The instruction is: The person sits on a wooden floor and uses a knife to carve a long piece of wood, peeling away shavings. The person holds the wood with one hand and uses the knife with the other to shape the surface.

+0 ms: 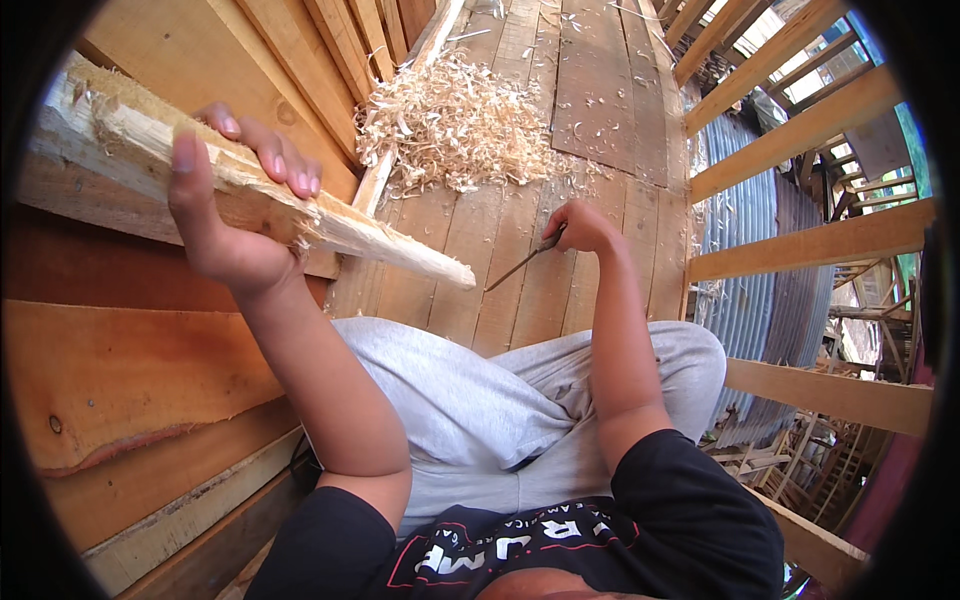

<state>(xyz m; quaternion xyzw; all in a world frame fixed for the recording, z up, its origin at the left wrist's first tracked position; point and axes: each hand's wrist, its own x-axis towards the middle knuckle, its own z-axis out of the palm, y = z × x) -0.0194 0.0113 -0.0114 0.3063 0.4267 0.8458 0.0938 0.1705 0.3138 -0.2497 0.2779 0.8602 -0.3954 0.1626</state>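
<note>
A rough, split stick point(330, 228) slants from upper left toward the middle, its pale tip hanging above the plank floor point(480, 270). The left hand point(225, 215) is clenched around its thick end, thumb up, fingers curled over the top. The right hand point(580, 226) is closed on the handle of a knife point(522, 263), blade pointing toward the stick's tip without touching it. Wood shavings point(455, 125) lie heaped on the floor beyond.

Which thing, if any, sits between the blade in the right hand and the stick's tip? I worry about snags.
Nothing visible. The right hand holds a thin blade just right of the wooden stick tip; only bare plank floor shows behind the gap.
</note>
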